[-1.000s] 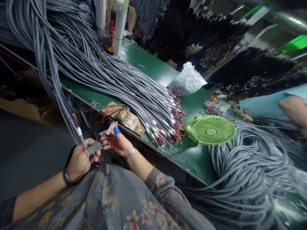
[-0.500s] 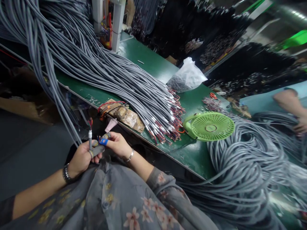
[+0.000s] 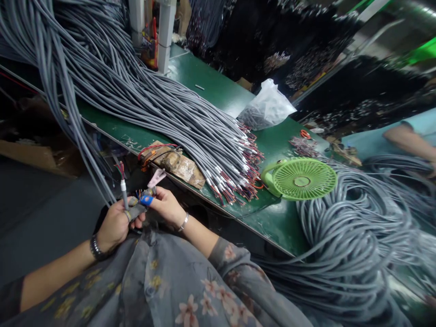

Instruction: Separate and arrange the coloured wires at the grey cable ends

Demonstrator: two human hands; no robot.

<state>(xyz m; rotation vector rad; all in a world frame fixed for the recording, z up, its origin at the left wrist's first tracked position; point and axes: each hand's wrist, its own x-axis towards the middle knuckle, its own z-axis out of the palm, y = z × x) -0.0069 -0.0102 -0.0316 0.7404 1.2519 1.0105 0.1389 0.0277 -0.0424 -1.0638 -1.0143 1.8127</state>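
Observation:
My left hand is closed around a grey cable, whose upright end has a white sleeve and loose coloured wires. Tape covers some of its fingers. Close beside it, my right hand has its thumb and fingers pinched together, with blue tape on the thumb. Fine wire ends stick up between the two hands, by the right thumb; the fingers hide the rest. A pale pink clip shows just above the right fingers, near the table edge.
Many grey cables with stripped ends lie across the green table. A green fan, a white plastic bag and a taped cardboard piece lie nearby. Coiled cables fill the right, beside another person's arm.
The upright cable end in my left hand has tilted slightly left and sunk a little. The wire ends by my right thumb show more clearly. The other person's arm has shifted.

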